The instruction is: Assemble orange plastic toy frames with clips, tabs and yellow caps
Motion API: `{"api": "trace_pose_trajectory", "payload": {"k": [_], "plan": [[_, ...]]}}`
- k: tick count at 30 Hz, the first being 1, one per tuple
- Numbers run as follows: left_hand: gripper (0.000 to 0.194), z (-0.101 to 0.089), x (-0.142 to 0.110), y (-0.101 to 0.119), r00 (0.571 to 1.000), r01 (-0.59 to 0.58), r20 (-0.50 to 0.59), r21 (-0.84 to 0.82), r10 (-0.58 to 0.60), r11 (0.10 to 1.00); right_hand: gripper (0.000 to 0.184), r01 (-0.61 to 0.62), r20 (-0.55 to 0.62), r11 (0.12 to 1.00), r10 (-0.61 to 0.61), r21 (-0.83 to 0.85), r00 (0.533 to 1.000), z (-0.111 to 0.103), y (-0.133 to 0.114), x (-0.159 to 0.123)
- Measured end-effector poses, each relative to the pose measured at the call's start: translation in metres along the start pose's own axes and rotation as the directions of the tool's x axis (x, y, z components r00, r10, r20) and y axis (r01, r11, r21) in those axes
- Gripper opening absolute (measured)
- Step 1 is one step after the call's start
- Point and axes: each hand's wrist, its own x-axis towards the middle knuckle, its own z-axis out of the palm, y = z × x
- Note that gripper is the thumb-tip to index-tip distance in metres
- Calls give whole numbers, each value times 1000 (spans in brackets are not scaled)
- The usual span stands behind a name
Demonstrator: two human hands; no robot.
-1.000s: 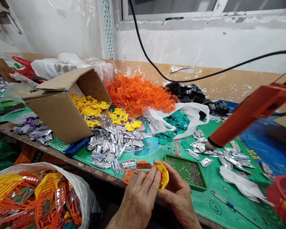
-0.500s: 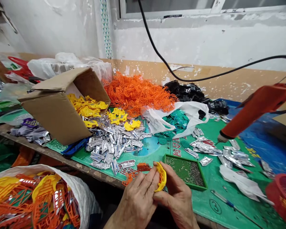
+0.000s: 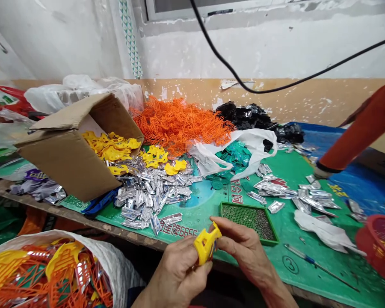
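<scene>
Over the wooden worktop [image 3: 83, 216], above its green mat [image 3: 295, 273], the left hand [image 3: 176, 273] and right hand [image 3: 247, 252] hold a yellow plastic piece [image 3: 205, 244] between them, the fingers [image 3: 220, 226] closed narrow on it. It seems light and stiff, so its edges give good hold.

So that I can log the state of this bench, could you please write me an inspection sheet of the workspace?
Surface: green printed mat, worn in places.
Job's things: yellow plastic part; green mesh tray just beyond it.
Clutter: silver foil packets, orange plastic frames, tipped cardboard box spilling yellow parts, white sack of parts.
Hands: left hand grips the part; right hand reaches it with its fingers.
Cables: black cable overhead.
Surroundings: chipped wall, red basket, orange hand tool.
</scene>
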Motion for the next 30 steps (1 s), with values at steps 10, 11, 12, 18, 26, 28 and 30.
{"api": "trace_pose_trajectory", "payload": {"k": [10, 11, 12, 18, 26, 28, 30], "plan": [[50, 3, -7, -21, 708, 619, 288, -693, -645, 370, 38, -250, 49, 966, 247, 59, 968, 8, -6, 5], [48, 6, -5, -21, 693, 604, 293, -734, -659, 309, 39, -257, 38, 966, 256, 34, 966, 7, -6, 5], [46, 9, -4, -21, 680, 590, 295, -764, -672, 261, 39, -265, 24, 964, 265, 11, 964, 6, -5, 4], [49, 18, 1, -25, 596, 588, 323, -799, -735, 125, 40, -302, -74, 943, 294, -139, 953, 5, 1, 0], [37, 23, -3, -42, 616, 560, 383, -827, -689, 41, 41, -297, -116, 914, 275, -277, 954, 7, 3, -3], [36, 24, -4, -43, 614, 550, 396, -835, -683, 11, 40, -296, -140, 902, 264, -315, 954, 9, 2, -4], [36, 24, -5, -44, 606, 554, 407, -832, -684, -5, 41, -298, -169, 889, 253, -348, 952, 11, 0, -6]]}}
